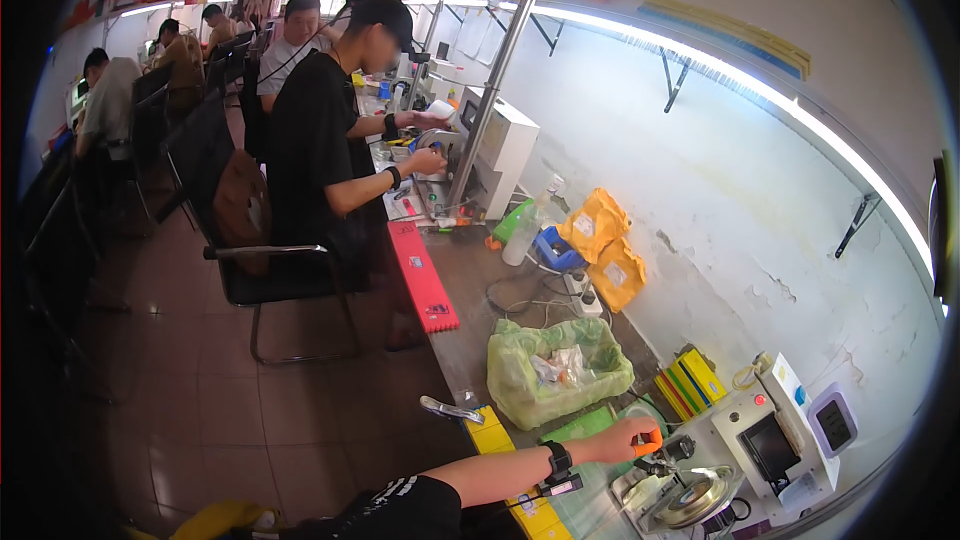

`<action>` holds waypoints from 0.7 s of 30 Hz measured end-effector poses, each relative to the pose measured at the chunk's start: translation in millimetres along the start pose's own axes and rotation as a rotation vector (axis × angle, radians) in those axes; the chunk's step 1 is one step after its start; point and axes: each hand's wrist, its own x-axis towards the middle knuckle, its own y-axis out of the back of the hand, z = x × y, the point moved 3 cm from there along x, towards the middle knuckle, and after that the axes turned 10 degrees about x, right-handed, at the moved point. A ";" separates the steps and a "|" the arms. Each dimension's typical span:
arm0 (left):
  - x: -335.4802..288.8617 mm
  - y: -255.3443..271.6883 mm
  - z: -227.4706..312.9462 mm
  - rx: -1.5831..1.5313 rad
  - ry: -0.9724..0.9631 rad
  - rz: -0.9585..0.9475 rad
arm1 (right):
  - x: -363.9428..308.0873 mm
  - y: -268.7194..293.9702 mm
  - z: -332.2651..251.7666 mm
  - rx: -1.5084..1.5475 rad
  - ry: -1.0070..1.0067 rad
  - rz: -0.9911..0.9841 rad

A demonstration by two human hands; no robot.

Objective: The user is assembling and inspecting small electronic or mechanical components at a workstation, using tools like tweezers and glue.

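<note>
My left hand [628,438] reaches over the bench to a white bench machine [735,420], its fingers curled together. Bright orange coverings or an orange piece [650,440] show at the fingertips; I cannot make out which, and anything pinched there is hidden. Just below the fingers are a small black and metal fixture [665,462] and a shiny round metal wheel [698,500] on the machine. A black watch [559,460] is on my left wrist, with a small dark device [560,486] beside it. My right hand is out of view.
A bin lined with a green bag [555,385] stands left of the machine, near yellow folders [690,385]. Beyond are a red strip [422,275], orange packets [605,245], a power strip [583,292] and a spray bottle [522,240]. A co-worker [335,130] works further along the bench.
</note>
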 end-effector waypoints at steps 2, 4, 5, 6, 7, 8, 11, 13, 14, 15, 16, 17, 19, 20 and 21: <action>0.7 1.8 2.8 -0.001 -0.012 0.001 | 0.2 -1.1 -1.0 -0.001 -0.006 0.004; 1.0 2.8 4.6 0.000 -0.024 0.006 | -0.3 -1.3 -0.8 -0.005 -0.012 0.007; 0.9 3.5 5.2 -0.007 -0.037 0.031 | 0.5 -2.2 -1.1 -0.008 -0.015 0.007; 0.8 3.6 6.2 -0.013 -0.050 0.055 | 0.1 -1.8 -0.8 -0.011 -0.018 0.008; 1.0 4.8 5.6 -0.012 -0.052 0.060 | 0.4 -2.0 -1.1 -0.015 -0.017 0.005; 0.9 4.1 4.7 -0.001 -0.030 0.023 | -0.6 -1.9 -0.5 -0.018 -0.017 0.002; 0.7 4.4 5.0 0.019 -0.025 -0.010 | -0.7 -2.2 0.9 -0.025 -0.015 -0.006; 0.5 4.1 5.9 0.028 -0.041 -0.009 | -1.2 -1.6 1.4 -0.025 -0.016 -0.011; 0.3 3.5 5.6 0.015 -0.031 -0.005 | -1.6 -1.3 1.4 -0.024 -0.016 -0.013; 0.4 3.1 5.0 0.002 -0.021 -0.002 | -1.2 -1.4 0.7 -0.022 -0.017 -0.014; 0.1 2.2 6.2 -0.002 -0.021 -0.006 | -1.0 -1.6 0.9 -0.017 -0.021 -0.013; 0.0 2.8 7.2 -0.011 -0.034 0.020 | -0.8 -1.6 0.4 -0.011 -0.025 -0.011; 0.0 2.5 7.4 -0.024 -0.049 0.044 | -0.9 -1.5 -1.6 -0.002 -0.030 -0.007; 0.4 2.8 6.4 -0.013 -0.057 0.050 | -1.1 -1.8 -2.2 0.001 -0.032 -0.005; 0.6 2.9 5.6 -0.002 -0.065 0.057 | -1.6 -2.3 -2.1 0.004 -0.033 -0.004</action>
